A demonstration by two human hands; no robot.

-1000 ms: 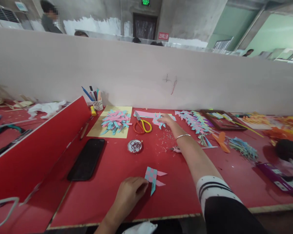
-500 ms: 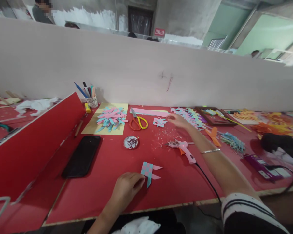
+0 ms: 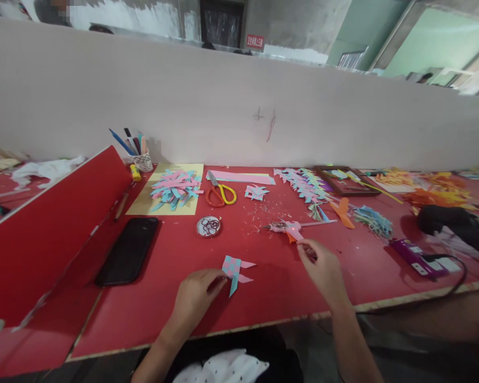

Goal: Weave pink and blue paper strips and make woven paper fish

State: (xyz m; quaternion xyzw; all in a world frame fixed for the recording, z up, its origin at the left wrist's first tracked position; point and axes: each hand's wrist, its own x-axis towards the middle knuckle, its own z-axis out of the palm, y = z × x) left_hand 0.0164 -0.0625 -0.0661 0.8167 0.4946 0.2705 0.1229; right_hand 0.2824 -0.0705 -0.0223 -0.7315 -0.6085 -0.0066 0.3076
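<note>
My left hand [image 3: 199, 293] rests near the table's front edge, finger and thumb closed on the left edge of a woven paper fish [image 3: 232, 266] in pink and light blue. Pointed paper strips stick out from the fish to the right and downward. Over the handle of a pink glue gun [image 3: 286, 227] is my right hand [image 3: 323, 268], its fingers curled round the handle and hiding most of it. The gun's nozzle points left, and a glue stick protrudes from its back. A second, similar paper fish [image 3: 256, 192] lies farther back.
Red-and-yellow scissors [image 3: 221, 194], a round tin [image 3: 208, 226] and a black phone [image 3: 127, 251] lie to the left. Paper strips [image 3: 176, 187] are heaped on a yellow sheet [image 3: 189, 208]. A red board [image 3: 59, 234] stands at left. A purple power strip [image 3: 417, 258] sits at right.
My right hand has drawn back from beside the farther paper fish to the glue gun's handle. My left hand stays at the near fish. The view has shifted slightly.
</note>
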